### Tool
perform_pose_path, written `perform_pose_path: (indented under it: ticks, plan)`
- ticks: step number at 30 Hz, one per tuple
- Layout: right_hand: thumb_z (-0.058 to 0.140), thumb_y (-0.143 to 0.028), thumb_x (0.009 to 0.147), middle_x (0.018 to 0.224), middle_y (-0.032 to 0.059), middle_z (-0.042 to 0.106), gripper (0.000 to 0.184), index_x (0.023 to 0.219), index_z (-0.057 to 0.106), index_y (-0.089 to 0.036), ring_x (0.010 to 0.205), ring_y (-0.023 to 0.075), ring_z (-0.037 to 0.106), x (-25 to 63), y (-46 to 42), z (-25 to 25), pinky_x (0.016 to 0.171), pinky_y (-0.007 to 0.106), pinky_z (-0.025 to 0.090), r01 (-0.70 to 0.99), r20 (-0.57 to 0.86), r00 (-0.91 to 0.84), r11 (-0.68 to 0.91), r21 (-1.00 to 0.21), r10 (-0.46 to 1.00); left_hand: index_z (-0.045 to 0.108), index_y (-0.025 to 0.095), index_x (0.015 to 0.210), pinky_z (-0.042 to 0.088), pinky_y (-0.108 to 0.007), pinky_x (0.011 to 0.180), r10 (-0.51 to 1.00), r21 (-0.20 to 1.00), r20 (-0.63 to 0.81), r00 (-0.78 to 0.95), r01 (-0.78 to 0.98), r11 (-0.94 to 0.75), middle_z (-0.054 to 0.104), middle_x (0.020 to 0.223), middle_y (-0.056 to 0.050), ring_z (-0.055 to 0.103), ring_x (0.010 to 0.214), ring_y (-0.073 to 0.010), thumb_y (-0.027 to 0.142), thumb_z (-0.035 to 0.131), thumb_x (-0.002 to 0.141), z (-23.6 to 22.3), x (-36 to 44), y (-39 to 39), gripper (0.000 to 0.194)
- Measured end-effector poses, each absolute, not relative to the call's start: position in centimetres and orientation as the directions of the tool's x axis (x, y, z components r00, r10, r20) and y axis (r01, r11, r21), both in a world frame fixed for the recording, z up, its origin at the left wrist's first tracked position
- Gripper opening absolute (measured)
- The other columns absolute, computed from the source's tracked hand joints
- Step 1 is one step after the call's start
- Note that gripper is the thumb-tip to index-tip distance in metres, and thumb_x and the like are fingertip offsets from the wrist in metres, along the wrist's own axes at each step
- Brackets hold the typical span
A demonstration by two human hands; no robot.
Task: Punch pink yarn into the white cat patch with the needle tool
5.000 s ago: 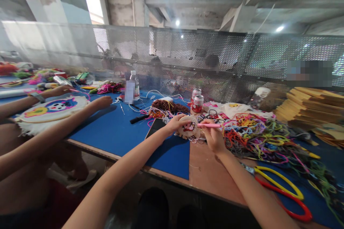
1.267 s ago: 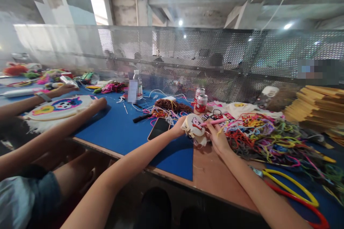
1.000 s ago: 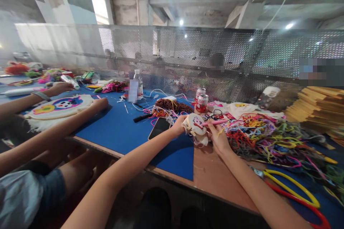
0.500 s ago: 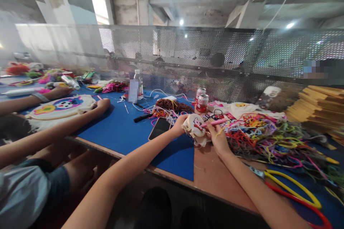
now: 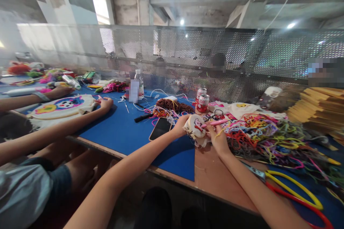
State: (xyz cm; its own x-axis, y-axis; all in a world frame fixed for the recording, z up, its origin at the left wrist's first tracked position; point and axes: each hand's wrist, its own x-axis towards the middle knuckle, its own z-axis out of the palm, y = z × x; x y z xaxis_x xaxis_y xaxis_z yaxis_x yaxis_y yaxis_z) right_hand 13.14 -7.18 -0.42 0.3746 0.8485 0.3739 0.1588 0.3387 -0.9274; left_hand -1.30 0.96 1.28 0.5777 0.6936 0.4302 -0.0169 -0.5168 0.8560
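My left hand (image 5: pixel 179 126) grips the left edge of a small round embroidery hoop (image 5: pixel 195 126), holding it tilted above the table. The hoop's cloth carries a red and black cartoon figure. My right hand (image 5: pixel 218 139) is closed on a pink punch needle (image 5: pixel 215 123), whose tip meets the cloth. A yellow thread crosses my right fingers. Both hands hover over the seam between the blue mat (image 5: pixel 118 128) and the bare wooden table (image 5: pixel 212 175).
A black phone (image 5: pixel 160 128) lies left of my left hand. A tangle of coloured yarn (image 5: pixel 268 137) spreads to the right. Two red cans (image 5: pixel 202 101), a bottle (image 5: pixel 139 84) and stacked wooden hoops (image 5: pixel 319 109) stand farther back. Another person's arms work a large hoop (image 5: pixel 60 105) at left.
My hands have stayed on the hoop and needle, with the hoop tilted up more than five seconds ago. The person at left has shifted a hand along the large hoop's edge.
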Motion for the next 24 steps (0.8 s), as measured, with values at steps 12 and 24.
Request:
perform_pose_path:
  ticks: [12, 24]
  plan:
    - [0.055, -0.06, 0.072, 0.08, 0.0094, 0.068, 0.041, 0.087, 0.051, -0.021, 0.071, 0.0271, 0.065, 13.2, -7.0, -1.0, 0.064, 0.041, 0.052, 0.29, 0.435, 0.36, 0.344, -0.893, 0.825, 0.063, 0.011, 0.087, 0.045, -0.03, 0.074, 0.641, 0.726, 0.527, 0.558, 0.096, -0.681, 0.067, 0.09, -0.007, 0.059, 0.084, -0.0227, 0.016, 0.061, 0.061, 0.1, -1.2, 1.6, 0.027]
    - [0.052, -0.054, 0.077, 0.081, 0.01, 0.067, 0.036, 0.087, 0.052, -0.02, 0.081, 0.0272, 0.065, 13.2, -7.3, -0.5, 0.076, 0.044, 0.051, 0.336, 0.482, 0.353, 0.372, -0.865, 0.802, 0.066, 0.016, 0.091, 0.044, -0.03, 0.079, 0.633, 0.723, 0.536, 0.559, 0.084, -0.685, 0.067, 0.094, -0.003, 0.06, 0.087, -0.0217, 0.015, 0.059, 0.064, -1.2, -0.9, 2.4, 0.028]
